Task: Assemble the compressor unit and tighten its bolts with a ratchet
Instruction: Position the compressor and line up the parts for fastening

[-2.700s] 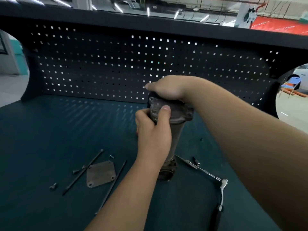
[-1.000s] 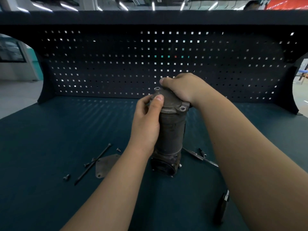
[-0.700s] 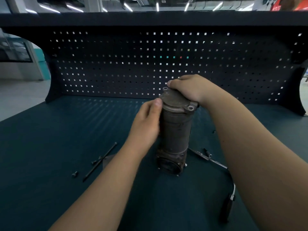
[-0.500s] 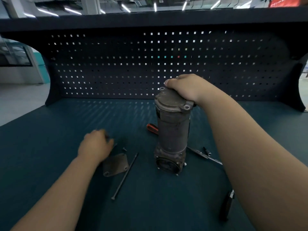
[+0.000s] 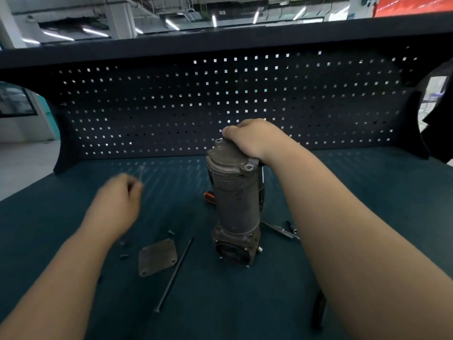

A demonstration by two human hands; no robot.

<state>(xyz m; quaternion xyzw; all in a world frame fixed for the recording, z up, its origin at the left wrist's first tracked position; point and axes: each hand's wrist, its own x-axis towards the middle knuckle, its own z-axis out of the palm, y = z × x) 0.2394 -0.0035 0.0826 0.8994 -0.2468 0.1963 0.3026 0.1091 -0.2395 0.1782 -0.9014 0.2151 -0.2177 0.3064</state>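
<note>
The grey compressor body (image 5: 235,204) stands upright on the teal bench mat (image 5: 245,303), with its end cap (image 5: 229,158) on top. My right hand (image 5: 250,139) grips that cap from above and behind. My left hand (image 5: 117,202) is blurred, raised off the mat to the left of the compressor. Its fingers are curled round a long thin bolt (image 5: 141,171) that shows as a faint streak above the knuckles. A second long bolt (image 5: 174,273) lies on the mat beside a flat cover plate (image 5: 158,256).
Small bolts (image 5: 170,232) (image 5: 124,255) lie near the plate. A ratchet with its dark handle (image 5: 318,310) and a socket bit (image 5: 291,227) lie right of the compressor, partly under my right arm. An orange-handled tool (image 5: 209,197) pokes out behind it. A pegboard (image 5: 220,106) closes the back.
My left hand left the compressor cap, dropped to the long bolts by the plate, and has come up leftward with one. My right hand stays on the cap.
</note>
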